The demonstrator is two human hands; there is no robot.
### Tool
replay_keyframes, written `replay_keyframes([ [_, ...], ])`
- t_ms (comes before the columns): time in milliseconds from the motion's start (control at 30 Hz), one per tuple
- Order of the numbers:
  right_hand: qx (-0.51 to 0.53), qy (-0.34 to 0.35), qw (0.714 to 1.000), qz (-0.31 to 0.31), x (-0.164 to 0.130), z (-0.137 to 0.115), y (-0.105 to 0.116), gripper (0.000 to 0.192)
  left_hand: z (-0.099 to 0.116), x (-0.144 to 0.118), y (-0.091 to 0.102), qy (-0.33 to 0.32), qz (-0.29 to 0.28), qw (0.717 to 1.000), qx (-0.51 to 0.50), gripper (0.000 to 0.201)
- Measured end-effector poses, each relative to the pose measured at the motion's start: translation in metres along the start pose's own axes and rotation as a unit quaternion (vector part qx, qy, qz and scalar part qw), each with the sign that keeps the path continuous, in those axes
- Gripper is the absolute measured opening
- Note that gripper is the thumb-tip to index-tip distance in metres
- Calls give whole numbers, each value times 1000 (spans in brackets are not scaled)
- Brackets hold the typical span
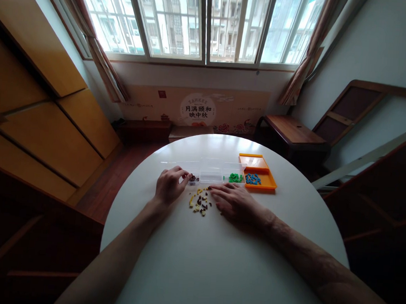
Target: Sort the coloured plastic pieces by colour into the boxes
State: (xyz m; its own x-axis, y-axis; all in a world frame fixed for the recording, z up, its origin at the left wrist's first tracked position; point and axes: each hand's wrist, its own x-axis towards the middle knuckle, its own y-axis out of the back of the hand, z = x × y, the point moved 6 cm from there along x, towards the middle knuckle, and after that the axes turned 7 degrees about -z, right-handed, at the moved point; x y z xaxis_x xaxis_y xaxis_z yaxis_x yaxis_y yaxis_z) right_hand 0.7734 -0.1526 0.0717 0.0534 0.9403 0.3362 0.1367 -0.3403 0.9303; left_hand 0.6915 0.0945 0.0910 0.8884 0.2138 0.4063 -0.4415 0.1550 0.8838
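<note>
My left hand [171, 184] is at the left compartment of a clear plastic box [211, 176], thumb and forefinger pinched together beside small dark brown pieces [194, 178]. Whatever sits in that pinch is too small to make out. Fingers stretched out, my right hand [234, 200] lies low over the table, its fingertips by a tiny dark piece at the upper right of a loose pile [199, 202]. Yellow, pale yellow and dark brown pieces make up that pile, between my two hands. Small green pieces [235, 178] fill part of the box's right compartment.
An orange tray [272, 181] with small blue pieces [253, 178] stands right of the clear box on the round white table [181, 261]. Beyond the table are a wooden chair [293, 129] at the right, a window and a printed cardboard panel [241, 103]. Wooden cabinets [51, 137] line the left.
</note>
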Motion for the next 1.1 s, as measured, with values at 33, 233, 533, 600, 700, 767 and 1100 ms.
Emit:
replay_keyframes([
  [33, 1, -1, 1000, 1, 0, 0, 0, 44, 0, 0, 0, 3, -4, 1000, 3, 27],
  [233, 20, -7, 1000, 2, -2, 4, -1, 42, -2, 3, -1, 7, -17, 1000, 25, 29],
  [533, 39, -12, 999, 3, -3, 10, -4, 35, -2, 5, -1, 9, -13, 1000, 27, 30],
  [600, 38, -11, 999, 0, -4, 10, -4, 33, -2, 5, -1, 14, -15, 999, 26, 30],
  [700, 37, -13, 999, -3, -4, 9, -2, 30, -2, 5, 0, 21, -17, 999, 29, 30],
  [767, 33, -19, 999, -6, -4, 9, -2, 30, -3, 5, -1, 24, -19, 999, 29, 31],
  [1100, 25, -32, 999, -7, -5, 9, 0, 32, -2, 5, 1, 29, -25, 999, 28, 30],
])
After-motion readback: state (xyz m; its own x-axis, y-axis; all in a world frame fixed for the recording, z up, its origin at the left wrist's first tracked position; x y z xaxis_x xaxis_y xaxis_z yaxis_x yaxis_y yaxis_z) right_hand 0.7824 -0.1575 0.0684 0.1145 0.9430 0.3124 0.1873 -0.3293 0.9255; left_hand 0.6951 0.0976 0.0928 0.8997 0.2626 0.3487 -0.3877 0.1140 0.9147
